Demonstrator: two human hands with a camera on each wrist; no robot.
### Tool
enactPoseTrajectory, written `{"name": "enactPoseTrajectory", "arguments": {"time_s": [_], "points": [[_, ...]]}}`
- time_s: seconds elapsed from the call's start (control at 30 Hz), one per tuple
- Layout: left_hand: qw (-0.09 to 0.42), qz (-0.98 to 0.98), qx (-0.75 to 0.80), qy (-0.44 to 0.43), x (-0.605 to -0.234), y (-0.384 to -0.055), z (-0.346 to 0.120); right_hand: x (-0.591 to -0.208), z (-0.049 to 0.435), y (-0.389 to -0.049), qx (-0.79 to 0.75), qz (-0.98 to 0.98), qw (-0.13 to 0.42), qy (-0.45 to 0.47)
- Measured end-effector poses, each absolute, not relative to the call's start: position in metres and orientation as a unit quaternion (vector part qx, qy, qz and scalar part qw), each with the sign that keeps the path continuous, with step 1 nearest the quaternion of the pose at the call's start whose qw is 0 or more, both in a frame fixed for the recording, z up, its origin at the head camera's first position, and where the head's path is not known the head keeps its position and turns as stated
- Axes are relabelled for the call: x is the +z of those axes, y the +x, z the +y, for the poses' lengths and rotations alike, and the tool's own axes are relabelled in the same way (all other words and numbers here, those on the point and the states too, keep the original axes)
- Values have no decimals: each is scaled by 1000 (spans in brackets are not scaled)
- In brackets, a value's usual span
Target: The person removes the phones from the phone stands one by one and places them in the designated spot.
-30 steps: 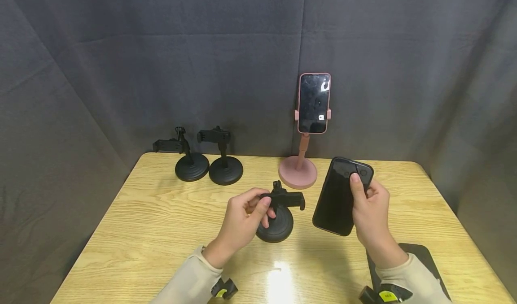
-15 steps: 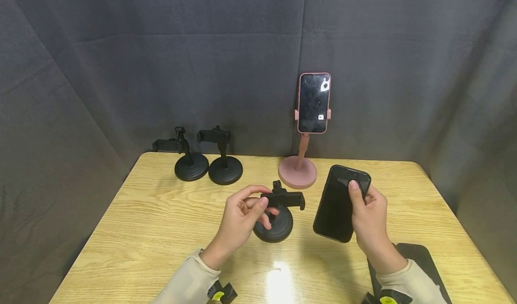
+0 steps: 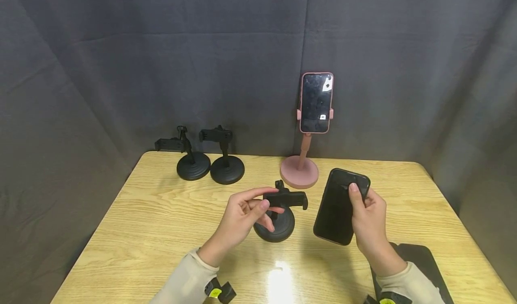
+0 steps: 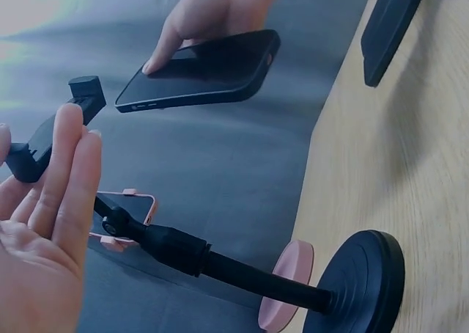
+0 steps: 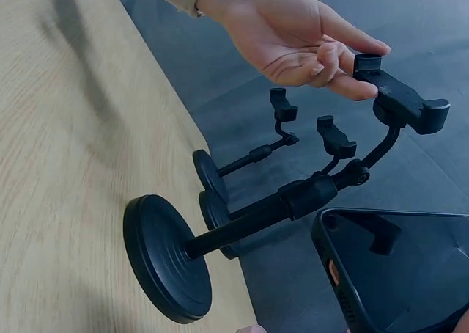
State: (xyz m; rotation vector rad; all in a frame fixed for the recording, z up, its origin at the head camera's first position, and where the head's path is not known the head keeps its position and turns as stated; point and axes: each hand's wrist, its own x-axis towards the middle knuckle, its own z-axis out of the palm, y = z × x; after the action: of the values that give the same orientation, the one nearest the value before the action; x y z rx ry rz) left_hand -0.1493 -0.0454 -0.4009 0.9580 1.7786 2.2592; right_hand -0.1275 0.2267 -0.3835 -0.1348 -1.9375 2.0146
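Observation:
A black phone stand (image 3: 286, 225) stands upright on the table in front of me. My left hand (image 3: 236, 221) pinches the left end of its clamp (image 3: 286, 199) between thumb and fingers, which the right wrist view shows from the side. The clamp's cradle holds no phone. To the right, my right hand (image 3: 369, 221) grips a black phone (image 3: 339, 210) by its upper right side, thumb on the front and the other fingers mostly hidden behind. The phone is tilted and held above the table, apart from the clamp.
At the back left are two more black phone stands (image 3: 193, 166) (image 3: 227, 169). A pink stand (image 3: 299, 171) at the back holds a pink-framed phone (image 3: 317, 102). A flat dark slab (image 3: 420, 263) lies at the right front, partly under my right forearm. Grey curtains (image 3: 161, 62) surround the table.
My right hand has drawn the phone slightly down and toward me. The left hand stays at the clamp's left end, its lower fingers a little more spread.

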Motion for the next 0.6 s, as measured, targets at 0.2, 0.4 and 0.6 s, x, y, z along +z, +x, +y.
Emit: {"name": "enactPoseTrajectory", "arguments": {"time_s": [0.2,0.4,0.6], "points": [[78,571,753,318,-400,-149,-46,-387,227,-126,706,-687,165,-55],[73,573,755,310,-400,-149,-46,-390,228,-125,703,-691,159,-55],[69,569,763,299,-400,-147,-45,-394,228,-124,700,-695,160,-51]]}}
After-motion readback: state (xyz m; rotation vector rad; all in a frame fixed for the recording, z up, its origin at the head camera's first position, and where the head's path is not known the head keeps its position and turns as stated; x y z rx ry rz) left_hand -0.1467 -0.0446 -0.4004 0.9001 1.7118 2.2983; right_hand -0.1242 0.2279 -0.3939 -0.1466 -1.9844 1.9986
